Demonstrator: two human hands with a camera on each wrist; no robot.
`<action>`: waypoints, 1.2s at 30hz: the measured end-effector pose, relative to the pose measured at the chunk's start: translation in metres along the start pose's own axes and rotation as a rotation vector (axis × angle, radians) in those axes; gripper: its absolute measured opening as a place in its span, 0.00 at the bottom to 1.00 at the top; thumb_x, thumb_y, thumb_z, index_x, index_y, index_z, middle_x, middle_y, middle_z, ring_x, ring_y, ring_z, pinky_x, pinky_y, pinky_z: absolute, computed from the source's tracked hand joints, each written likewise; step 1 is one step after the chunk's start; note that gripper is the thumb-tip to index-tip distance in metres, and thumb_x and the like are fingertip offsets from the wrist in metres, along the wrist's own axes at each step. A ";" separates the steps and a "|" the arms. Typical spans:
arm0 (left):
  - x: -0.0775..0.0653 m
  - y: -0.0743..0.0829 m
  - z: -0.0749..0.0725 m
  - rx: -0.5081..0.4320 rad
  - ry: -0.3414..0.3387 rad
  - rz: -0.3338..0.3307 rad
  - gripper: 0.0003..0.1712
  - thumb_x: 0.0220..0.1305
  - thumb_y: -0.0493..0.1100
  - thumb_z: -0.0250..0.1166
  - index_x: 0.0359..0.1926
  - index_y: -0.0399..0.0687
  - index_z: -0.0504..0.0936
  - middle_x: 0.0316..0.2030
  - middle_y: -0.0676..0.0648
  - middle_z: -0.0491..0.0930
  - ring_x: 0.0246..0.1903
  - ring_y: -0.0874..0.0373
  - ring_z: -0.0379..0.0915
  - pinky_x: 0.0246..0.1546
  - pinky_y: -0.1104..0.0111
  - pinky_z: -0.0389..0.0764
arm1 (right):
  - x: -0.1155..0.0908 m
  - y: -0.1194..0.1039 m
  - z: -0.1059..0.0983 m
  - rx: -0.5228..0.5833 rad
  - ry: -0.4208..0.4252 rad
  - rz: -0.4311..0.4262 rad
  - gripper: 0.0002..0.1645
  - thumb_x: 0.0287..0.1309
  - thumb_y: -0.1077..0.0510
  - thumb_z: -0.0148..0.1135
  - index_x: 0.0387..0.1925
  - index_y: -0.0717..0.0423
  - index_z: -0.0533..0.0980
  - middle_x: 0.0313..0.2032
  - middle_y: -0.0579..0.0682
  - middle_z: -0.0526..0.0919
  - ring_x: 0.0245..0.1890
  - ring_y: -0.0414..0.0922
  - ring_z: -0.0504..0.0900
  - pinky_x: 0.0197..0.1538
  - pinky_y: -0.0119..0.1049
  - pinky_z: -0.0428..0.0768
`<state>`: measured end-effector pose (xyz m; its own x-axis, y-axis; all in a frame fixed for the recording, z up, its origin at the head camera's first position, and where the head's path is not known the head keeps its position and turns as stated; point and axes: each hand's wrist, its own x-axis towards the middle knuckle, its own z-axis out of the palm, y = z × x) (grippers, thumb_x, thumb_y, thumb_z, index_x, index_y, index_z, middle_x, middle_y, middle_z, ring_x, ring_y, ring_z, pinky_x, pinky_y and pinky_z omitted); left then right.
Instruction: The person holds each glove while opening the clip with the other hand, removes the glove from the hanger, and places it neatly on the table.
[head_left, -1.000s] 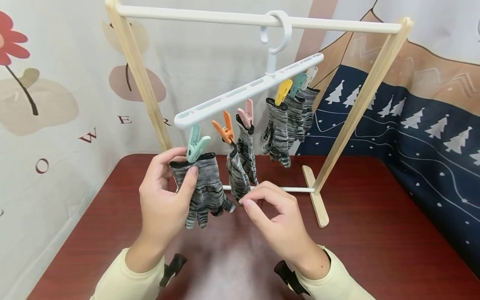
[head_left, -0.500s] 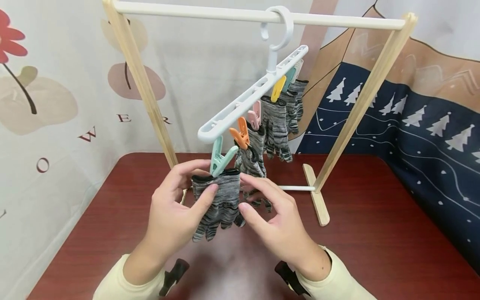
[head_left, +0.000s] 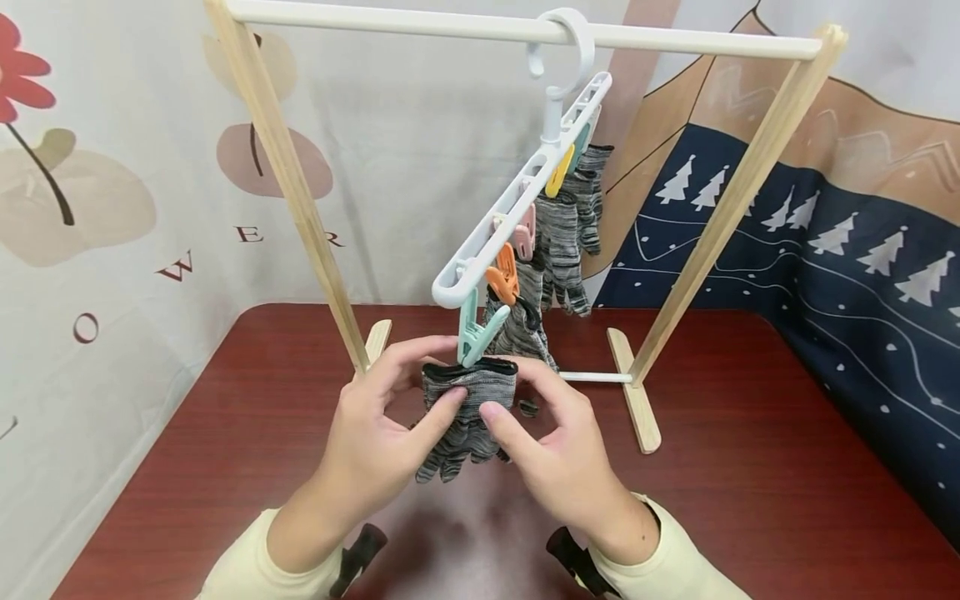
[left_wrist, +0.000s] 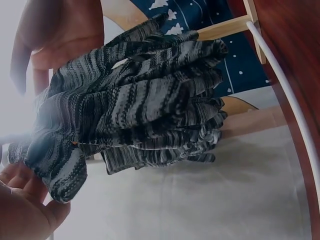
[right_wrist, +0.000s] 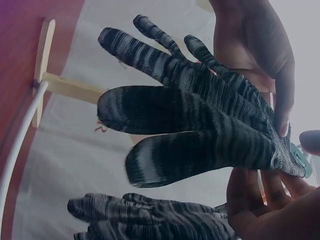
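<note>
A grey-and-black striped knit glove (head_left: 471,429) hangs fingers down from a mint-green clothespin (head_left: 472,337) at the near end of the white clip hanger (head_left: 480,250). My left hand (head_left: 382,425) pinches the left side of its cuff, thumb in front and fingers behind. My right hand (head_left: 558,442) pinches the right side of the cuff the same way. In the right wrist view the glove (right_wrist: 200,120) spreads its fingers, the clothespin (right_wrist: 301,161) at its cuff. The orange clothespin (head_left: 504,275) and pink clothespin (head_left: 525,232) hang just behind, above another striped glove (head_left: 517,333).
Farther back, a yellow clothespin (head_left: 559,172) and more clips hold several gloves (head_left: 558,242). A wooden rack with a white top rod (head_left: 420,21) carries the hanger. Its right post (head_left: 735,200) stands on the dark red table (head_left: 750,467). Printed cloth (head_left: 862,208) hangs behind.
The hanger has swung round, its near end moving right and toward me. My left hand has moved right with the glove. My right hand, apart from this glove before, now pinches its cuff.
</note>
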<state>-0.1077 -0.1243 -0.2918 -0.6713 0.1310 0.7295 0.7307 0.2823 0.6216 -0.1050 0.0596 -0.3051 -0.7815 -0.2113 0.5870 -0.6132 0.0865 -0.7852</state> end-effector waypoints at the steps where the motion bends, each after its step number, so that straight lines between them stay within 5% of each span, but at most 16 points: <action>1: 0.000 0.000 0.000 -0.001 -0.008 0.002 0.28 0.53 0.27 0.72 0.56 0.43 0.80 0.45 0.48 0.87 0.35 0.63 0.85 0.41 0.75 0.82 | 0.000 0.000 0.000 0.008 0.009 0.010 0.21 0.60 0.70 0.65 0.55 0.58 0.78 0.48 0.51 0.84 0.45 0.42 0.83 0.47 0.36 0.84; 10: 0.001 0.001 0.003 -0.019 -0.066 0.029 0.29 0.52 0.27 0.73 0.57 0.40 0.79 0.42 0.45 0.87 0.35 0.62 0.85 0.40 0.74 0.83 | 0.000 0.003 0.000 -0.079 0.055 -0.002 0.08 0.60 0.67 0.67 0.40 0.55 0.82 0.35 0.47 0.86 0.36 0.39 0.81 0.40 0.35 0.82; 27: 0.003 0.002 -0.002 0.075 -0.029 0.030 0.26 0.55 0.34 0.70 0.57 0.46 0.80 0.40 0.51 0.87 0.41 0.61 0.83 0.51 0.74 0.76 | 0.001 0.004 0.001 -0.101 0.058 -0.031 0.06 0.59 0.66 0.68 0.36 0.53 0.82 0.31 0.46 0.83 0.32 0.38 0.79 0.37 0.32 0.80; 36: 0.010 0.008 0.002 0.048 -0.017 -0.014 0.24 0.61 0.38 0.67 0.59 0.48 0.79 0.42 0.51 0.87 0.44 0.61 0.83 0.52 0.72 0.76 | 0.001 0.004 0.003 -0.092 0.055 -0.029 0.05 0.59 0.66 0.68 0.36 0.54 0.82 0.31 0.47 0.84 0.33 0.38 0.80 0.39 0.32 0.81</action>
<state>-0.1087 -0.1195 -0.2805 -0.6835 0.1429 0.7158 0.7148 0.3296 0.6168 -0.1079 0.0564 -0.3081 -0.7668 -0.1612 0.6213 -0.6417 0.1703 -0.7478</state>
